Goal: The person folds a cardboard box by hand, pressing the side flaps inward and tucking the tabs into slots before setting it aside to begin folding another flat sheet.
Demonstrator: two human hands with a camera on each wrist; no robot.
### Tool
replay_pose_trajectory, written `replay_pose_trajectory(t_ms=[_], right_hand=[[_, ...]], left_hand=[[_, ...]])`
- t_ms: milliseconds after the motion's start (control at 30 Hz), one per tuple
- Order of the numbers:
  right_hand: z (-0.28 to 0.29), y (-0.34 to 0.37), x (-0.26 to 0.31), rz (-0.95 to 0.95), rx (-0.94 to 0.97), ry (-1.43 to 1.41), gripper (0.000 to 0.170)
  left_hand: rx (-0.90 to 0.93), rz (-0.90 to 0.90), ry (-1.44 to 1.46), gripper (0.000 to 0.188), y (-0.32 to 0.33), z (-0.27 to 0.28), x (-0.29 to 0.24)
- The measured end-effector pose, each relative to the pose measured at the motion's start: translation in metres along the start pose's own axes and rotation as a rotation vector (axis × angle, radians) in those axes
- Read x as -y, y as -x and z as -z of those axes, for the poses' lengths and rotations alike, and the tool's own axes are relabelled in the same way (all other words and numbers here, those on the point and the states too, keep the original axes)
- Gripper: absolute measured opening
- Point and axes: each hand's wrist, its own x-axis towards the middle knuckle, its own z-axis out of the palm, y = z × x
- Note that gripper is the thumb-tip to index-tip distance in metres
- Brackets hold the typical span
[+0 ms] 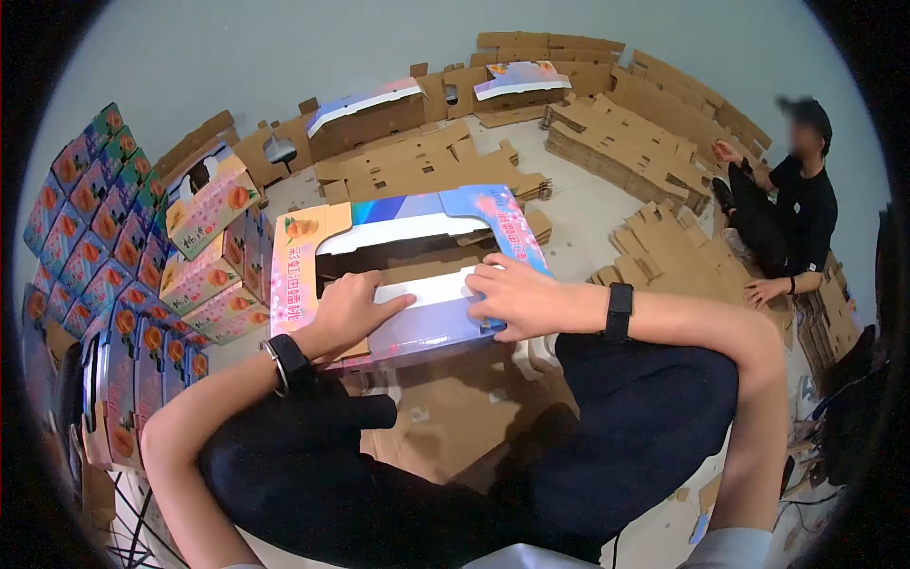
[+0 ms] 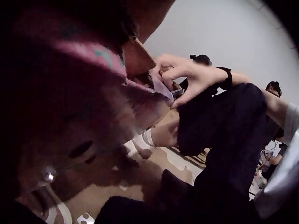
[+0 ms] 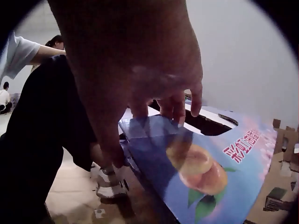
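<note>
A printed peach carton (image 1: 436, 223) rests across the person's lap, with a wide window in its top and a white-edged flap along the near side. The left hand (image 1: 346, 313) holds its near left part, fingers bent at the window and thumb lying on the white strip. At the near right, the right hand (image 1: 521, 296) grips the carton's edge. In the right wrist view, the fingers (image 3: 166, 109) bend over the top edge, with the thumb on the outer side, beside a peach picture. The left wrist view is dark over the carton's side; the right hand (image 2: 191, 79) shows beyond it.
Stacked printed cartons (image 1: 104, 228) stand at the left, with open-topped ones (image 1: 213, 209) beside them. Flat brown cardboard (image 1: 408, 171) lies in piles along the wall. A person (image 1: 806, 190) in black sits at the right. More cardboard (image 1: 455, 427) lies between the legs.
</note>
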Motion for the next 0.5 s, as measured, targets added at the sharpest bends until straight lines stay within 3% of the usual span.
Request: replay_pose_trajectory(t_ms=[167, 267, 500], right_hand=[[0.018, -0.008, 0.006, 0.079, 0.170, 0.268, 0.022], [0.011, -0.008, 0.003, 0.027, 0.265, 0.411, 0.021], [0.004, -0.008, -0.006, 0.046, 0.136, 0.595, 0.017]], left_hand=[[0.011, 0.030, -0.001, 0.056, -0.004, 0.002, -0.002], [-0.010, 0.050, -0.007, 0.058, -0.003, 0.002, -0.006], [-0.087, 0.091, -0.002, 0.055, -0.005, 0.004, -0.006]])
